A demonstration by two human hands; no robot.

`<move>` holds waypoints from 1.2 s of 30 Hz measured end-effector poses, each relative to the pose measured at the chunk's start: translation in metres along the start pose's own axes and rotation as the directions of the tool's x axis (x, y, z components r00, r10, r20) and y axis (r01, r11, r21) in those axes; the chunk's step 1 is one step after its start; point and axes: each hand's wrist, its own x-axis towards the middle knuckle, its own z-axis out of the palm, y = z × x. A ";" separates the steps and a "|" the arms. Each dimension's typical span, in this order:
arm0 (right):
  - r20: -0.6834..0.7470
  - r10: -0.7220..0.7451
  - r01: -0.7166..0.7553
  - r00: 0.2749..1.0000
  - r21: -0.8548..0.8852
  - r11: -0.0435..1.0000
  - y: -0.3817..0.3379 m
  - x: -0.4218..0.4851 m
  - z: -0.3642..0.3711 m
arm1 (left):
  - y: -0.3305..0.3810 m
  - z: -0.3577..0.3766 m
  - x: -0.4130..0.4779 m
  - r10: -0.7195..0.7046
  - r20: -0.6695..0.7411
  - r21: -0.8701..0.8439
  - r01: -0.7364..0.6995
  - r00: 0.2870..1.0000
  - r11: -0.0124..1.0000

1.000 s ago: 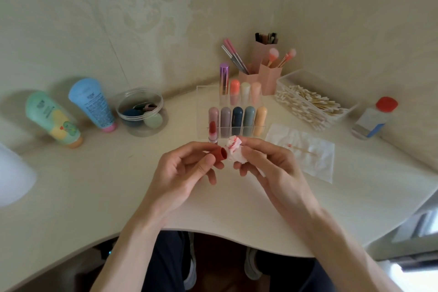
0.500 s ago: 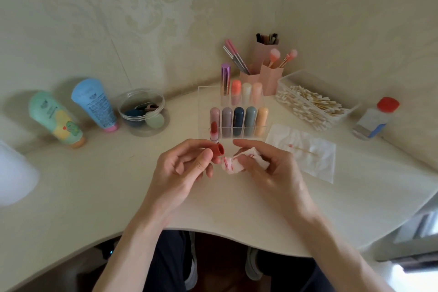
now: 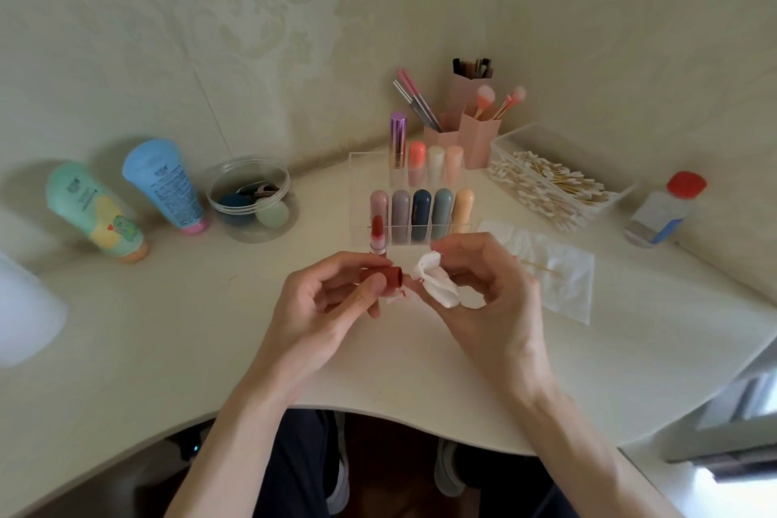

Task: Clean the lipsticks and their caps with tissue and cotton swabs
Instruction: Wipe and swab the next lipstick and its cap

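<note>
The uncapped lipstick (image 3: 377, 232) stands alone just in front of the clear rack (image 3: 357, 198), bare red tip up; a stray knuckle could tip it and smear the surface (image 3: 168, 328). The tissue (image 3: 437, 284) seems to carry faint red marks near the cap, so pushing a stained fold inside would likely spread colour rather than lift it. The red cap (image 3: 389, 277) looks small and smooth, and a loose hold could let it drop and roll. The left hand (image 3: 332, 303) has its grip pinched on that cap, open end facing right. The right hand (image 3: 492, 290) has its grip closed on the crumpled white tissue, just beside the cap's mouth, both held over the surface in front of the rack
</note>
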 end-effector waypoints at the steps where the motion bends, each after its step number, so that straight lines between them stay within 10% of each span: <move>1: 0.003 0.035 -0.036 0.999 0.055 0.998 -0.001 0.001 0.000 | 0.000 0.000 0.000 -0.004 0.004 -0.002 0.004 1.000 1.000; 7: 0.099 0.147 -0.167 0.984 0.244 0.955 -0.004 0.001 0.002 | 0.001 0.000 0.000 -0.013 0.033 0.020 0.012 0.999 1.000; 26: 0.213 -0.021 0.019 0.977 0.011 1.000 0.002 -0.005 0.005 | 0.003 0.000 0.000 -0.024 -0.031 -0.027 0.024 0.999 0.999; 36: 0.276 0.126 -0.177 0.953 0.170 0.969 0.005 0.002 0.006 | 0.006 0.004 0.000 -0.041 -0.053 -0.008 0.040 0.998 0.999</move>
